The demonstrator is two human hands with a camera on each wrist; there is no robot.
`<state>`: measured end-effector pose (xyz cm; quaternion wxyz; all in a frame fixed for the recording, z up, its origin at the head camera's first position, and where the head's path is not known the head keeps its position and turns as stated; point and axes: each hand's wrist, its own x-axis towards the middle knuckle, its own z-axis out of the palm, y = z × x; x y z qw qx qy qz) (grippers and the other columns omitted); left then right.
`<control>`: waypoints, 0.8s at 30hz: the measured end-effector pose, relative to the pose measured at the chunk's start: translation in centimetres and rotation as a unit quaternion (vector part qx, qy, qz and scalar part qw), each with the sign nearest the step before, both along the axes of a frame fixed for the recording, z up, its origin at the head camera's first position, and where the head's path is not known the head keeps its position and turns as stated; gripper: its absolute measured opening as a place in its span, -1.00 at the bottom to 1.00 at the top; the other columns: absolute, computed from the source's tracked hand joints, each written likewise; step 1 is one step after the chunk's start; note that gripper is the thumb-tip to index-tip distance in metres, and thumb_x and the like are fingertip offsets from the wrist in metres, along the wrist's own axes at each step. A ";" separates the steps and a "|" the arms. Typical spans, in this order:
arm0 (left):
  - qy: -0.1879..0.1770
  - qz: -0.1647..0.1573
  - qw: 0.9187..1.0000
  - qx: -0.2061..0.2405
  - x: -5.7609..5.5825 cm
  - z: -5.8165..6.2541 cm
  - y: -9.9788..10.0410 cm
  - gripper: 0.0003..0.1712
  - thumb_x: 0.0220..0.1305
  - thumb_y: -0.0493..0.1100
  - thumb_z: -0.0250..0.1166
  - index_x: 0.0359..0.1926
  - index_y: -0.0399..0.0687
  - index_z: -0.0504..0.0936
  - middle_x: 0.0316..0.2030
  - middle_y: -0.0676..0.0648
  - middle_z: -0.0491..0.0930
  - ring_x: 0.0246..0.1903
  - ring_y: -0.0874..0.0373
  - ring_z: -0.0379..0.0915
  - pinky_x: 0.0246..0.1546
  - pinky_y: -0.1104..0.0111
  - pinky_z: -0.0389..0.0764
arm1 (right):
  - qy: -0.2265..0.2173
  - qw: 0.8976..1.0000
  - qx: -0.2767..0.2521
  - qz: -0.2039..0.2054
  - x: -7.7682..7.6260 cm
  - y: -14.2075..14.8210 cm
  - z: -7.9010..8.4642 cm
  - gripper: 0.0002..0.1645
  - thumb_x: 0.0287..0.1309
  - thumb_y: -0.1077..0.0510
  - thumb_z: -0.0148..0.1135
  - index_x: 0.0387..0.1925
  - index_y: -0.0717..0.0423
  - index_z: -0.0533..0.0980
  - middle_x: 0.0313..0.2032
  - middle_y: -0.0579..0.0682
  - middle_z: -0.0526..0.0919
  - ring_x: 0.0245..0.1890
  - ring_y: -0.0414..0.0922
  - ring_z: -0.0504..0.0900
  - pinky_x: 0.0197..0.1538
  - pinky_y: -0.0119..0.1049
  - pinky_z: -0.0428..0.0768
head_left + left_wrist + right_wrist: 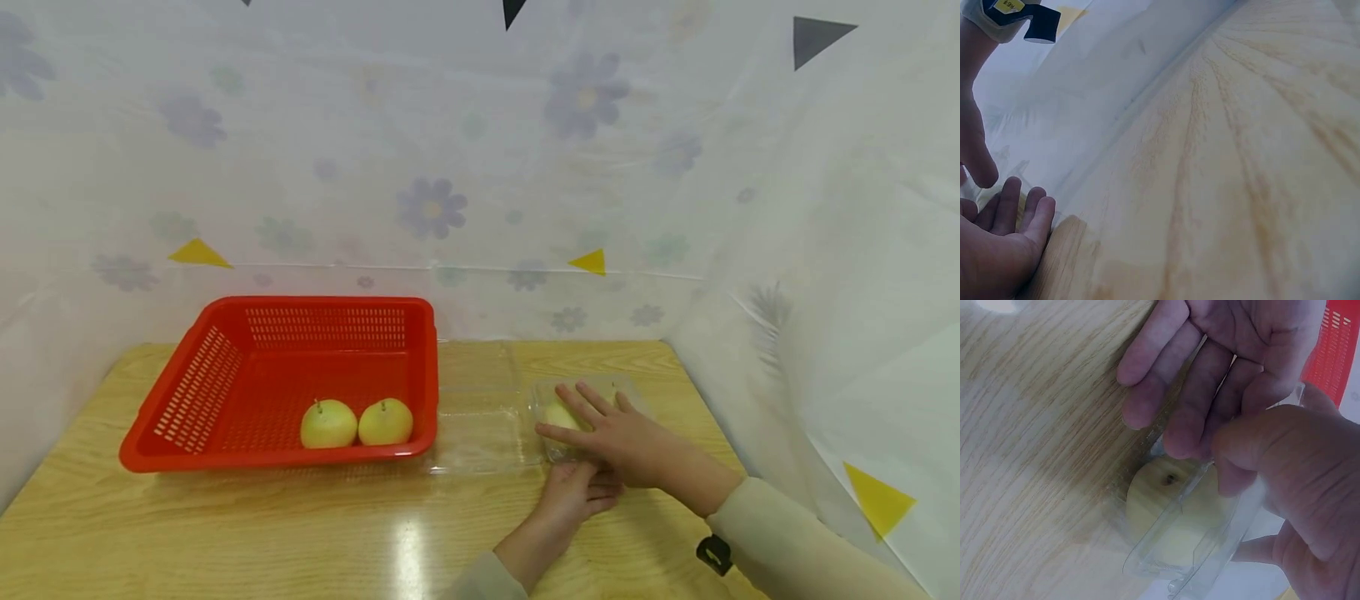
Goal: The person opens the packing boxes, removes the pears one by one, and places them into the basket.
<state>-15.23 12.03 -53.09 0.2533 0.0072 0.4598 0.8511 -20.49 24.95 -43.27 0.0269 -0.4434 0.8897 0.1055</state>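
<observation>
A clear plastic clamshell box (545, 392) stands at the right of the table. Inside is a pale yellow pear (1163, 515), and another stem shows near the far side, mostly covered. My right hand (626, 437) lies spread over the top of the box, its thumb down at the near edge in the right wrist view. Against the near side is my left hand (566, 500), low by the table, palm turned up and fingers loosely bent toward the box wall. The left fingertips (1182, 440) are right at the box's edge, beside the right thumb.
A red perforated basket (277, 458) stands on the left, holding two yellow pears (328, 425). Between basket and box lies another clear clamshell (476, 437), laid open. The wooden table (315, 533) backs onto a flowered sheet (360, 150), with a white sheet to the right.
</observation>
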 end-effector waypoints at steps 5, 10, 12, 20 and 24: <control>-0.003 0.008 1.000 -0.003 -0.1 0.1 0.1 -0.61 0.49 -0.06 0.09 -0.01 -0.26 0.70 -0.14 -0.17 0.73 -0.09 -0.03 0.67 0.02 0.10 0.66 | -0.009 1.000 0.002 -0.007 0.0 -0.2 0.1 0.21 -0.10 0.11 0.61 0.51 -0.46 0.14 0.54 0.25 -0.01 0.47 0.32 0.11 0.03 0.46 0.46; -0.004 0.011 1.000 -0.005 0.0 0.1 0.1 -0.62 0.49 -0.10 0.06 -0.01 -0.27 0.69 -0.17 -0.16 0.74 -0.12 0.01 0.67 0.00 0.11 0.67 | -0.013 1.000 0.010 -0.015 -0.2 -0.3 0.0 0.09 -0.04 0.07 0.58 0.46 -0.47 0.21 0.54 0.24 0.00 0.47 0.33 0.11 0.00 0.46 0.48; -0.005 0.013 1.000 -0.005 0.0 0.1 0.2 -0.62 0.48 -0.10 0.06 -0.02 -0.28 0.69 -0.18 -0.15 0.74 -0.14 0.02 0.68 0.00 0.12 0.67 | -0.012 1.000 0.013 -0.016 -0.2 -0.4 0.0 0.04 0.00 0.06 0.55 0.45 -0.47 0.23 0.54 0.24 0.01 0.46 0.32 0.12 -0.01 0.45 0.49; -0.001 0.009 1.000 -0.001 0.0 0.0 0.1 -0.62 0.51 -0.12 0.04 0.01 -0.30 0.67 -0.15 -0.19 0.73 -0.09 -0.04 0.67 0.02 0.10 0.66 | 0.033 0.999 0.000 0.015 -0.5 -0.1 -0.1 -0.15 0.10 0.01 0.48 0.39 -0.43 0.32 0.50 0.25 0.14 0.39 0.33 0.27 -0.13 0.35 0.60; 0.006 0.000 1.000 0.001 0.0 -0.1 -0.1 -0.61 0.52 -0.09 0.04 0.01 -0.28 0.67 -0.12 -0.19 0.72 -0.05 -0.08 0.66 0.04 0.10 0.65 | 0.064 0.997 -0.003 0.035 -0.7 -0.1 -0.3 -0.14 0.06 0.04 0.50 0.37 -0.42 0.35 0.47 0.23 0.22 0.35 0.30 0.36 -0.19 0.26 0.65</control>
